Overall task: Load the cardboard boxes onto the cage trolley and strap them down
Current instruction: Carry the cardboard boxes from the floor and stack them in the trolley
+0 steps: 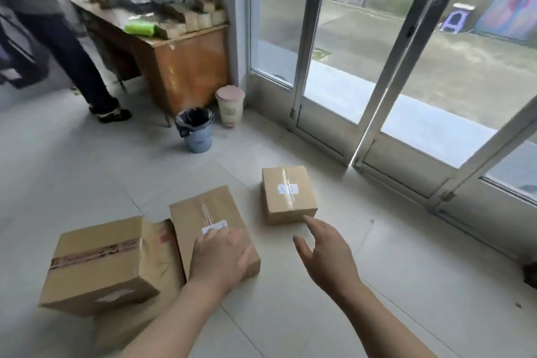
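The middle box [203, 212] lies on the tiled floor [87, 168] before you, the small box [287, 195] just right of it and a taped box [98, 264] left. Your left hand [220, 256] rests flat on the middle box, gripping nothing. Your right hand [328, 253] hovers spread and empty, forefinger towards the small box. Beyond stand a lined bin [196, 131] and a wooden desk [186, 67].
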Motion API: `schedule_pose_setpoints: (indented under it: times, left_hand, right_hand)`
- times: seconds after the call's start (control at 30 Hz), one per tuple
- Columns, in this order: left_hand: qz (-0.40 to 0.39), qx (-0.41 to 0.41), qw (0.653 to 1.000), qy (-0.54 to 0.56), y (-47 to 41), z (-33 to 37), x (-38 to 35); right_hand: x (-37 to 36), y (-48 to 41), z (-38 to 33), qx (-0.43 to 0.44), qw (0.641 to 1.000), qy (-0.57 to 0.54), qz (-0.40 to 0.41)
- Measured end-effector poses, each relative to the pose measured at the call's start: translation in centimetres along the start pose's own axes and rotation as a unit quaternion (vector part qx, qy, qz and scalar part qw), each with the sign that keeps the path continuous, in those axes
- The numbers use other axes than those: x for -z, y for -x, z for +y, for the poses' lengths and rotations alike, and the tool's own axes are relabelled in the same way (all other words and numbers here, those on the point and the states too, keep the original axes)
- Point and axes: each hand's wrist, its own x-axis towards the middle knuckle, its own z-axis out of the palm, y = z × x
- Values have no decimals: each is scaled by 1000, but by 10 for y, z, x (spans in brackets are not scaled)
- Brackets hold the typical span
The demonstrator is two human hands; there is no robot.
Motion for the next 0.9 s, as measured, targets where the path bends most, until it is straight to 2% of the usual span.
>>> schedule_pose_setpoints:
  times: [0.23,0.43,0.7,0.9]
  left_hand:
    - [-5,131,991,34,-34,-35,-23]
    - [-15,206,977,55,-72,-86,-57]
    - [-64,250,964,61,-148,-168,-133]
    - [-125,276,952,55,-183,-221,-223]
  right_hand:
    - [-45,-89,-7,75,992,22,-94]
    - [-105,-146,-16,88,984,22,-151]
    - [-213,-227,-12,41,978,39,-202]
    - [-318,-267,15,35,968,56,-241]
